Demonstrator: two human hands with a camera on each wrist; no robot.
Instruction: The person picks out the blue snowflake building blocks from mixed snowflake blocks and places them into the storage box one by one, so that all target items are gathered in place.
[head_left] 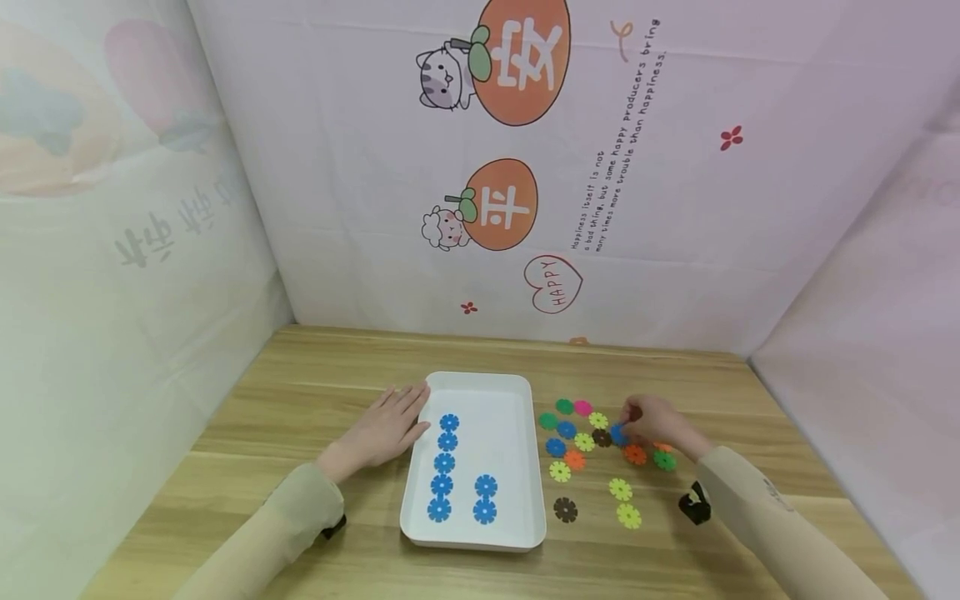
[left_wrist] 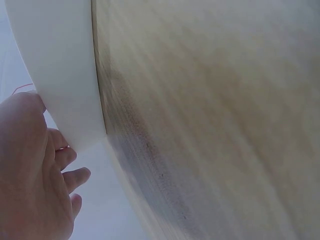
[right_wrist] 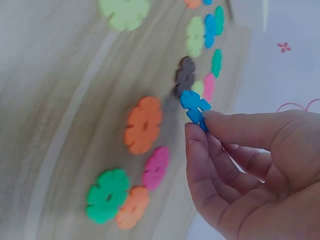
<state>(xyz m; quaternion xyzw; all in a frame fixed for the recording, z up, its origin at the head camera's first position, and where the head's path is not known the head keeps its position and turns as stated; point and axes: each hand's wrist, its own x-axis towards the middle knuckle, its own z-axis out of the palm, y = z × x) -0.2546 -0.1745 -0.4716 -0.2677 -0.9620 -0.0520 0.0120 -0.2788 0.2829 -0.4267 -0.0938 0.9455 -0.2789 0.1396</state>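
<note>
My right hand [head_left: 656,423] pinches a blue snowflake-shaped plastic disc [right_wrist: 195,106] between thumb and fingertips, just above the loose discs on the table. Below it lie a brown disc [right_wrist: 185,75] and an orange disc [right_wrist: 143,125]. At the left side of the white tray [head_left: 480,542], my left hand [head_left: 384,429] rests with fingers extended against the rim; in the left wrist view its fingertips touch the tray wall [left_wrist: 60,65]. Inside the tray, several blue discs [head_left: 444,462] form a left column, and two more blue discs [head_left: 485,498] lie to their right.
Loose discs spread over the wooden table [head_left: 360,533] right of the tray: green [head_left: 549,421], pink [head_left: 582,408], yellow [head_left: 629,517], brown [head_left: 566,510] and more blue [head_left: 556,447]. White printed cloth walls [head_left: 360,208] enclose the table at the back and sides.
</note>
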